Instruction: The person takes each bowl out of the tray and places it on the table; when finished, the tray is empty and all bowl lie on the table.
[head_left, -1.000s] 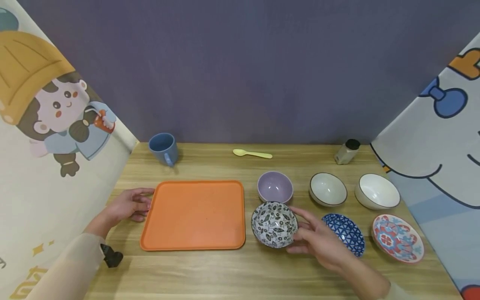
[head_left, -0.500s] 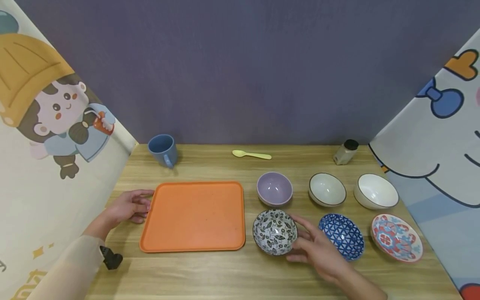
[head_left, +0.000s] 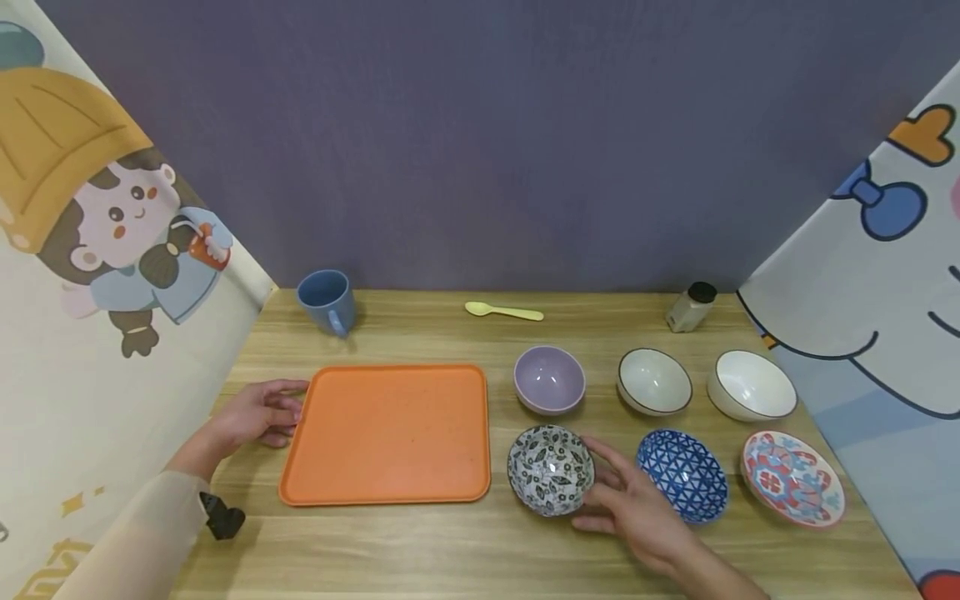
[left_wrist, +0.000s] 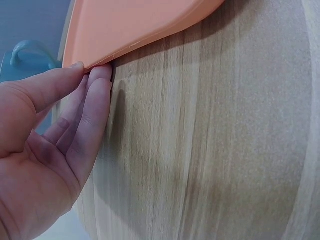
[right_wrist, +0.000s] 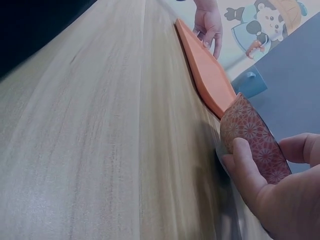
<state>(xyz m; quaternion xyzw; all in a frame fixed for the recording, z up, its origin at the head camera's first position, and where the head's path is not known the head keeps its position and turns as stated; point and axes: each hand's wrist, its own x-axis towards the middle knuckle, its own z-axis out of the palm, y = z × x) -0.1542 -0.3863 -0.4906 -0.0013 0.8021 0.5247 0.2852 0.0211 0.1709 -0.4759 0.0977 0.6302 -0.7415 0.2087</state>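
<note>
My left hand (head_left: 255,412) pinches the left edge of an orange tray (head_left: 390,433). In the left wrist view the thumb lies at the tray's rim, with fingers (left_wrist: 95,112) beneath it. To the right of the tray, my right hand (head_left: 637,508) grips a small bowl (head_left: 551,471) by its right side. Inside, the bowl has a black-and-white floral pattern; the right wrist view shows a reddish flower pattern (right_wrist: 252,137) on its outside. The bowl sits low at the table, though whether its base touches fully is hard to tell.
Behind the held bowl stands a purple bowl (head_left: 550,380). Further right are two white bowls (head_left: 655,381), a blue patterned dish (head_left: 682,475) and a red-and-blue patterned dish (head_left: 793,479). Along the back are a blue mug (head_left: 326,300), a yellow spoon (head_left: 504,312) and a black-capped jar (head_left: 691,307).
The right hand has brought the floral bowl down and slightly toward the front, so a gap now shows between it and the purple bowl. The left hand stays at the tray.
</note>
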